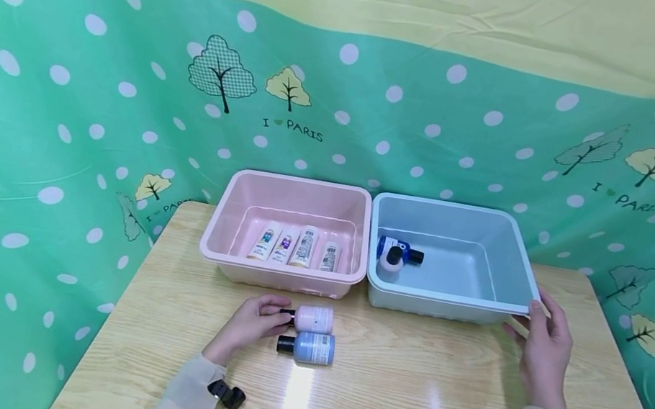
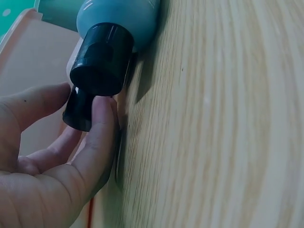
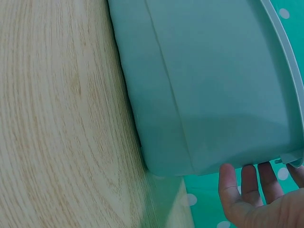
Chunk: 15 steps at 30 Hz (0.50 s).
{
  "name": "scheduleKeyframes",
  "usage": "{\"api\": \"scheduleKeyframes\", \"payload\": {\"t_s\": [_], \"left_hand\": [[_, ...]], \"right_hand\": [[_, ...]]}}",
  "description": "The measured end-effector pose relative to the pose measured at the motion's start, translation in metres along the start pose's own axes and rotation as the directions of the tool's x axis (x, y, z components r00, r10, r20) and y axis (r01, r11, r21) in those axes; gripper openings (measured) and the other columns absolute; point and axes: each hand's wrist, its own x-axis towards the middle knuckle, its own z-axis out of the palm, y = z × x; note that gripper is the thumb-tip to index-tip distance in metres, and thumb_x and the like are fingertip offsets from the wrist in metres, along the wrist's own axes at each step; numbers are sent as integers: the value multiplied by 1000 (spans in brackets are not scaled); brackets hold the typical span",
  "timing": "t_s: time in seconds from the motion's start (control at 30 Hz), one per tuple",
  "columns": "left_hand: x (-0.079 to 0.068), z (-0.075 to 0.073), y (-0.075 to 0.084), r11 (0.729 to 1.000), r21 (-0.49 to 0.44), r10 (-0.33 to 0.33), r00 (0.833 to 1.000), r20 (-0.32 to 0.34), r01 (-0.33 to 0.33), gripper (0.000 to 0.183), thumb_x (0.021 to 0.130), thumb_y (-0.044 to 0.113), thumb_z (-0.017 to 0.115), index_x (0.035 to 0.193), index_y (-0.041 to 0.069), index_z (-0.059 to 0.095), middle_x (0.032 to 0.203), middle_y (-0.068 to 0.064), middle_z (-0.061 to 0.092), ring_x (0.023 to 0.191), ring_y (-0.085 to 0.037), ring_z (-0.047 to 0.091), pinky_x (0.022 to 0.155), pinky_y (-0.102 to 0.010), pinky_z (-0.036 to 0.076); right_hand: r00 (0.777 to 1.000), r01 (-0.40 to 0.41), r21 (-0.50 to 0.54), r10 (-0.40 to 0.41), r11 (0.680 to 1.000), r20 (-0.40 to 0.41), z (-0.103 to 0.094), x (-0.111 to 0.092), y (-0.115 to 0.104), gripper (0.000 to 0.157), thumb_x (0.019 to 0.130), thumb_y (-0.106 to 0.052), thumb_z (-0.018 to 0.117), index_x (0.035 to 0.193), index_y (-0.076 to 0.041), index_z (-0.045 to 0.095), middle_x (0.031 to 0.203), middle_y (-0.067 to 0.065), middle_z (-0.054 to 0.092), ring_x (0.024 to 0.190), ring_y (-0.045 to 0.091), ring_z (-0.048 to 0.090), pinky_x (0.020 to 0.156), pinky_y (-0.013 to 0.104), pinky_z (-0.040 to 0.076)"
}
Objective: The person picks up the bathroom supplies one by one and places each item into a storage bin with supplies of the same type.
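Note:
My left hand (image 1: pixel 252 323) pinches the black cap of a pink bottle (image 1: pixel 315 319) lying on its side on the table. In the left wrist view, thumb and fingers close around that cap. A blue bottle (image 1: pixel 315 348) with a black cap lies just nearer, parallel to it; in the left wrist view this blue bottle (image 2: pixel 116 19) partly covers the pink one. At the front right corner of the light blue bin (image 1: pixel 449 298), my right hand (image 1: pixel 547 346) grips the rim. The right wrist view has its fingertips against the bin's outer wall (image 3: pixel 213 95).
A pink bin (image 1: pixel 283 269) adjoins the blue bin on the left and holds several white tubes (image 1: pixel 303 247). Inside the blue bin lie a dark blue bottle (image 1: pixel 388 246) and a pale pink bottle (image 1: pixel 390 265) with a black cap. A patterned green curtain (image 1: pixel 347 91) hangs behind the wooden table (image 1: pixel 397 407).

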Motion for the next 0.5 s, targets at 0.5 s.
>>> {"api": "scheduleKeyframes", "payload": {"t_s": [0.5], "left_hand": [[2,3,5,988,-152,-23,1000,-13,21,49,91,-2,70,134,-14,48,109,-23,68,95,-29,71,90,-38,58]], "right_hand": [[1000,-10,-6,10,1000,-3,0,0,-3,44,103,-31,56,146,-21,51,124,2,55,97,13,63,74,26,61]]}}
